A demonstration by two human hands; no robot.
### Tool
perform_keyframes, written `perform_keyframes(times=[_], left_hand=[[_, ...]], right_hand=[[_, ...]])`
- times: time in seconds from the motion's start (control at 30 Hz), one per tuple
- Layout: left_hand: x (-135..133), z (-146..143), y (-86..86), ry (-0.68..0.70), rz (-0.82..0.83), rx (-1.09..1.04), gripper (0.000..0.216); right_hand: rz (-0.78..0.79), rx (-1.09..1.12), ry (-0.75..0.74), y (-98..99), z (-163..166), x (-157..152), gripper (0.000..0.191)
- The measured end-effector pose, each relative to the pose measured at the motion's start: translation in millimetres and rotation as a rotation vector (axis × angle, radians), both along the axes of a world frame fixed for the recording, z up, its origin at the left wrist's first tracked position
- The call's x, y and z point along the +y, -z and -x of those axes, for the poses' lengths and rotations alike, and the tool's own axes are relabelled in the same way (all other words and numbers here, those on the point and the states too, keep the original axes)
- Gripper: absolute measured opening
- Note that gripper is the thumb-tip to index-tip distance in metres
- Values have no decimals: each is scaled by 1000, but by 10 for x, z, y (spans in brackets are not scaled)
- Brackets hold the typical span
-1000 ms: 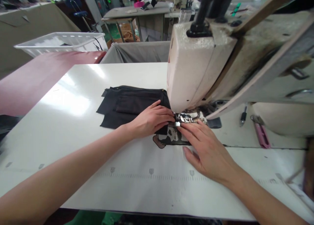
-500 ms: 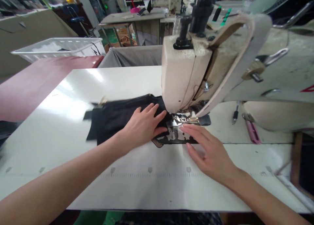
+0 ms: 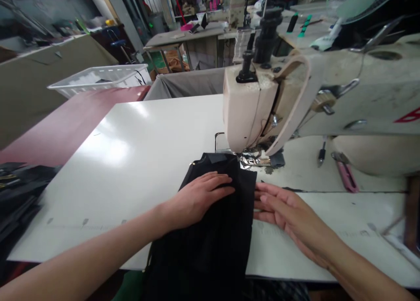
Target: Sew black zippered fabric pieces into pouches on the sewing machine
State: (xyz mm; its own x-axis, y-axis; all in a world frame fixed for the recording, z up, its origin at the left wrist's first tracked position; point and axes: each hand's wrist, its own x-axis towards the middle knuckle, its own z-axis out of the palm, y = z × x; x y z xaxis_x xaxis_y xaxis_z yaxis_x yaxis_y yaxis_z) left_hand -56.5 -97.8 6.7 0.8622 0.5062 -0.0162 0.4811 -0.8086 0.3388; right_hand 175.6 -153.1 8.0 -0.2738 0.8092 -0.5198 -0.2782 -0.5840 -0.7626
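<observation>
A piece of black fabric [image 3: 210, 248] runs from the sewing machine's presser foot [image 3: 251, 159] toward me and over the table's front edge. My left hand [image 3: 200, 196] lies flat on top of it, fingers stretched toward the right. At the fabric's right edge is my right hand [image 3: 285, 209], its fingers extended and loosely apart, the fingertips touching or just under the edge. The fabric's far end lies at the foot of the sewing machine [image 3: 246, 108]. A small metallic bit shows on its left edge.
On the machine bed to the right lie pink-handled thread snips [image 3: 346, 174] and a small screwdriver-like tool [image 3: 322, 154]. A white plastic basket [image 3: 98, 78] stands on the reddish surface [image 3: 82, 113] at far left. More dark fabric [image 3: 22, 200] is piled at the left edge.
The black fabric has turned from lying leftward to pointing toward me. My left hand moved down with it, and my right hand shifted down and right to the fabric's edge.
</observation>
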Motion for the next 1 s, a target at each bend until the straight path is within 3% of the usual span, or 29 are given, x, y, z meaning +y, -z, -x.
perform_keyframes(times=[0.07,0.23,0.3,0.4,0.5,0.73,0.9,1.0], left_hand=[[-77,-61,-69,-69,-12,23,49],[-104,-379,-127,-306,61,-74,14],[-8,-495,-144,-348,105,-47,26],[114,-596,-174,-306,111,51,48],[126,-583,-159,-274,92,63,40],[11,-388,-5,-301,158,-149,17],[-87,-475,41,-404,112,-179,49],[-145,-551,59,-431,56,-144,54]], right_hand=[[1,-14,-1,29,-33,39,35],[-40,-23,8,103,25,75,38],[-69,-49,26,128,83,102,36],[-127,-94,65,152,138,145,31],[-146,-75,78,155,141,166,31],[-141,-82,27,108,100,165,33],[-147,-166,39,131,98,221,27],[-150,-219,80,153,116,268,20]])
